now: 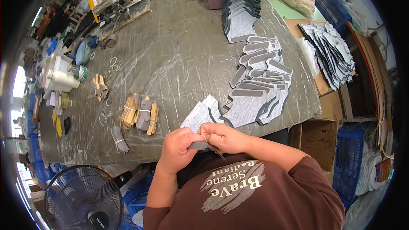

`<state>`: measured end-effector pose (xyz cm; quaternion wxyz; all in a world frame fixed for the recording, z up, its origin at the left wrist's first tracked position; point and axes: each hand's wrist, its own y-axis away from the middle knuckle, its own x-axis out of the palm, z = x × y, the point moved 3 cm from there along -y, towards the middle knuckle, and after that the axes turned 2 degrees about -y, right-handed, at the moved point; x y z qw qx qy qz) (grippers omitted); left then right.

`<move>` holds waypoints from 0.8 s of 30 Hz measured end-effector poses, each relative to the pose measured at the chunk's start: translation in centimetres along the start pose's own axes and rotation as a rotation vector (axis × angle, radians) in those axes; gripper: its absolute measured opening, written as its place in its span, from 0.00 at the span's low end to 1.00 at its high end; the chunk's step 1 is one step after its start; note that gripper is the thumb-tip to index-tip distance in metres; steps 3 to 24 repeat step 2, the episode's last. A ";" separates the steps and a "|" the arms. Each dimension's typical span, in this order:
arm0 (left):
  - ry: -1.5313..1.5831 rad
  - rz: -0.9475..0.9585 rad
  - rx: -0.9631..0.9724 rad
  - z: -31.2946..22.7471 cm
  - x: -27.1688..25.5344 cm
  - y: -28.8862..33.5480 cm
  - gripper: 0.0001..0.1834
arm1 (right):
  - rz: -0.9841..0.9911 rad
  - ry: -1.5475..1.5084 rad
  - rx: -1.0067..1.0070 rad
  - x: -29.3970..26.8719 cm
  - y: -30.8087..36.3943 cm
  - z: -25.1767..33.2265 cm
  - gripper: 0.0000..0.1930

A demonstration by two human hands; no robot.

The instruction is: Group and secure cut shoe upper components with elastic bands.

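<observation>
Both my hands meet at the table's front edge, close to my body. My left hand (175, 148) is closed, its thumb and fingers pinching a small dark grey strip (198, 145). My right hand (225, 138) is closed in a pinch right against it; what its fingers hold is too small to make out. A thin dark pointed end (220, 154) shows below the right hand. Just beyond my hands lies a light grey fabric cut piece (199, 115). To its right spreads an overlapping row of similar pieces (249, 104), several with dark grey strips along one edge.
Rubber-banded bundles of tan and grey strips (139, 113) lie left on the table (170, 59), near loose rubber bands (113, 64). A fanned stack of grey pieces (240, 19) sits farther back; another (328, 51) rests right. A black fan (85, 200) stands at lower left.
</observation>
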<state>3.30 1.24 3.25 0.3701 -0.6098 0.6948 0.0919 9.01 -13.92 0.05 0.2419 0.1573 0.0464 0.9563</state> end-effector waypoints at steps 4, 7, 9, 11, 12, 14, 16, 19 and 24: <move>-0.036 -0.130 0.042 -0.4 0.1 0.4 0.18 | -0.045 -0.471 0.199 0.3 0.0 -1.2 0.08; -0.036 -0.130 0.042 -0.4 0.1 0.4 0.18 | -0.045 -0.471 0.199 0.3 0.0 -1.2 0.08; -0.036 -0.130 0.042 -0.4 0.1 0.4 0.18 | -0.045 -0.471 0.199 0.3 0.0 -1.2 0.08; -0.036 -0.130 0.042 -0.4 0.1 0.4 0.18 | -0.045 -0.471 0.199 0.3 0.0 -1.2 0.08; -0.036 -0.130 0.042 -0.4 0.1 0.4 0.18 | -0.045 -0.471 0.199 0.3 0.0 -1.2 0.08; -0.036 -0.130 0.042 -0.4 0.1 0.4 0.18 | -0.045 -0.471 0.199 0.3 0.0 -1.2 0.08; -0.036 -0.130 0.042 -0.4 0.1 0.4 0.18 | -0.045 -0.471 0.199 0.3 0.0 -1.2 0.08; -0.036 -0.130 0.042 -0.4 0.1 0.4 0.18 | -0.045 -0.471 0.199 0.3 0.0 -1.2 0.08; -0.036 -0.130 0.042 -0.4 0.1 0.4 0.18 | -0.045 -0.471 0.199 0.3 0.0 -1.2 0.08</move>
